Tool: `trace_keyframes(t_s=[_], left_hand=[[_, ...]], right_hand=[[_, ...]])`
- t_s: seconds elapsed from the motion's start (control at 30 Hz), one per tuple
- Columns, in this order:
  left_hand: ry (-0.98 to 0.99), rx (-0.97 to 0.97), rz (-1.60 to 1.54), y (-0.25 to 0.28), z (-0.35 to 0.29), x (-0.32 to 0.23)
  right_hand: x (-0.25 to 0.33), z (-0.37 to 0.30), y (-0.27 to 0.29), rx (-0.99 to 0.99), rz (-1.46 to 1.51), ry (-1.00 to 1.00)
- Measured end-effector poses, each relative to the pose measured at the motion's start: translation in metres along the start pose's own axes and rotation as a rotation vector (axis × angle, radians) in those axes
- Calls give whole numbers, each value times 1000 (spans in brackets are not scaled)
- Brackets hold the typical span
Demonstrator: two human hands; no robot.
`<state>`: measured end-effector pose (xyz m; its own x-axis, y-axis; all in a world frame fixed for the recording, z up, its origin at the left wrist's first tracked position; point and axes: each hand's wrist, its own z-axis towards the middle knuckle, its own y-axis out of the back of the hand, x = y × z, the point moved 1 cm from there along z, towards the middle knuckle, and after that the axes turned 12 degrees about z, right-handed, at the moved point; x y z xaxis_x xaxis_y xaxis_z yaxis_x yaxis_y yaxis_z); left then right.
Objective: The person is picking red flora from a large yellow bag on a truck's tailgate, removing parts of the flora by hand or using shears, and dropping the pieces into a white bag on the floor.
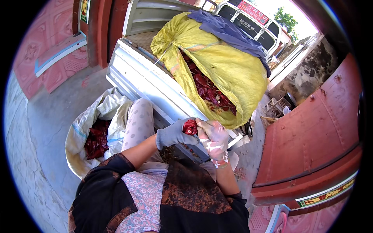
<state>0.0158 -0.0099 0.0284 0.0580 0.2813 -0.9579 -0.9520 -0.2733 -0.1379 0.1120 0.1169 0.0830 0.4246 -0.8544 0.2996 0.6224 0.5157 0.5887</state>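
Observation:
A dried red chili pepper (190, 127) is held in the closed fingers of my left hand (171, 134), which wears a grey glove. My right hand (215, 140), in a thin pinkish-white glove, is closed right beside the pepper, its thumb and fingertips at the pepper's edge. Whatever those right fingers pinch is hidden. Just beyond both hands, a big yellow woven sack (233, 73) lies on the cart bed, with many dried red peppers (206, 87) showing through its long opening. By my left leg stands a white woven sack (112, 104) holding more red peppers (96, 141).
The cart's white metal side panel (145, 77) runs between me and the yellow sack. A dark blue cloth (233, 33) drapes over that sack. A red metal door (311, 128) stands at right, a white vehicle (248, 23) behind. Pink tiled wall (50, 35) is at left.

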Motion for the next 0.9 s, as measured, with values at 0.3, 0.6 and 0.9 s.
trace_keyframes(t_s=[0.3,0.6,0.9], left_hand=[[-134,9,-25,2,2,30],[-112,-50,-99,1,5,42],[-91,-243,-135,-10,6,37]], right_hand=[[6,-11,1,27,311,-277],[9,-23,-21,-392,1193,-1015],[-7,-40,-39,-322,814,-687]])
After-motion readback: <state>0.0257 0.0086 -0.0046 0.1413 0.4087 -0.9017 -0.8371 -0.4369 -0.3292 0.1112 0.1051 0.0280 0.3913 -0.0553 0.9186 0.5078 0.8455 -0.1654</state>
